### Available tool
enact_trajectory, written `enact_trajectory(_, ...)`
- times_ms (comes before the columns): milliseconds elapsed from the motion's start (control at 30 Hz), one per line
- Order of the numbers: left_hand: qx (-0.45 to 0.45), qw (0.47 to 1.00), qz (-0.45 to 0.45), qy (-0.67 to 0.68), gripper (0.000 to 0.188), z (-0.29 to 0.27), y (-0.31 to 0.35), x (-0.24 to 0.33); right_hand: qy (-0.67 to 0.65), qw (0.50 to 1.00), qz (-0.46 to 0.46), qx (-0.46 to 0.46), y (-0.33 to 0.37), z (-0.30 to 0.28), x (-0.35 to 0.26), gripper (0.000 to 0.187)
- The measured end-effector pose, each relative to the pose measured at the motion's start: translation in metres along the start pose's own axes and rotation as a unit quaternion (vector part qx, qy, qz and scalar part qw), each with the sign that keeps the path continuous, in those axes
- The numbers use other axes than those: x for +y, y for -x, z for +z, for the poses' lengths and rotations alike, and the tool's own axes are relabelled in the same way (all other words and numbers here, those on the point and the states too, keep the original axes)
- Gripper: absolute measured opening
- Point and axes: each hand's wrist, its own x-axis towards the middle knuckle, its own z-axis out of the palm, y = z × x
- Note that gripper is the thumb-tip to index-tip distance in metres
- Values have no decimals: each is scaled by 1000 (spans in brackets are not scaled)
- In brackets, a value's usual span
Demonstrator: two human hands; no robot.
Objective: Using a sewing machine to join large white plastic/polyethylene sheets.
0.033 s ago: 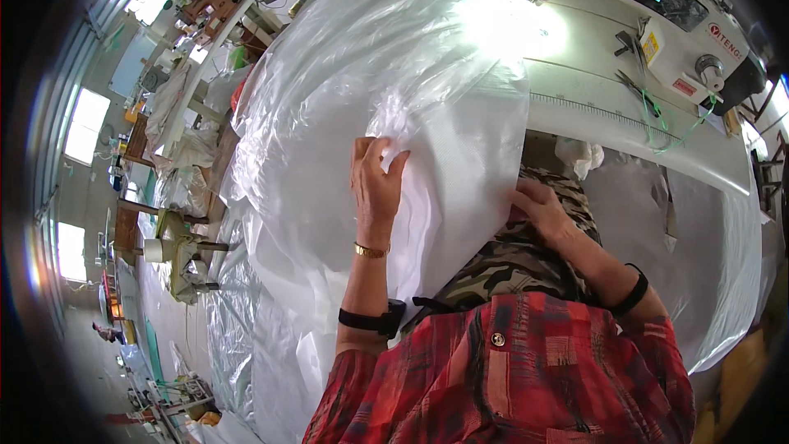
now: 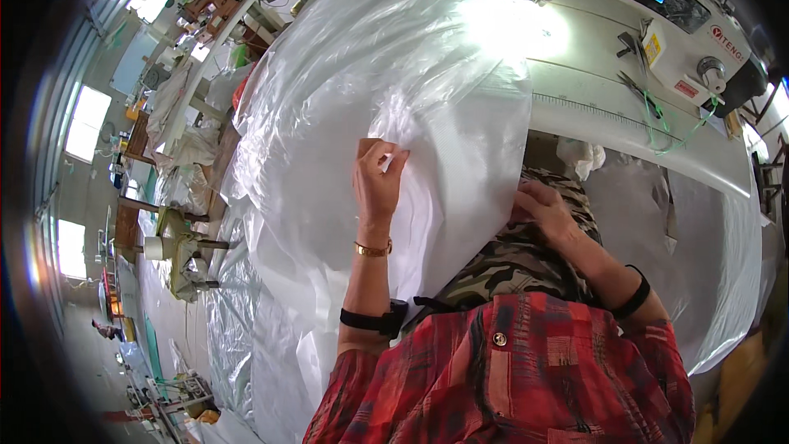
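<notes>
A large sheet of translucent white plastic (image 2: 312, 123) drapes over the worktable and down across my lap. My left hand (image 2: 377, 185) pinches a gathered fold of it between thumb and fingers, near the middle of the sheet. At the sheet's right edge, above my thigh, my right hand (image 2: 544, 210) has its fingers bent around the edge; the fingertips are partly hidden. Beyond both hands, the sheet's far right part lies beside the brightly lit needle area of a white sewing machine (image 2: 674, 49).
Thread snips (image 2: 639, 89) with green thread lie on the machine bed, near a printed ruler strip (image 2: 592, 107). A crumpled white plastic wad (image 2: 580, 156) hangs below the table edge. More sheeting (image 2: 674, 279) spreads at right. Cluttered benches (image 2: 177, 115) stand at left.
My left fingers have drawn slightly closer together on the fold. My right hand's fingers have shifted slightly at the sheet's edge.
</notes>
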Motion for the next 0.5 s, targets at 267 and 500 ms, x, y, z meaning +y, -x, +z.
enact_trajectory(267, -37, 994, 30, 99, 25, -30, 16, 42, 372, 830, -366, 197, 30, 15, -28, 20)
enact_trajectory(500, -190, 967, -50, 161, 29, -26, 42, 50, 161, 977, -119, -67, 14, 53, -40, 30)
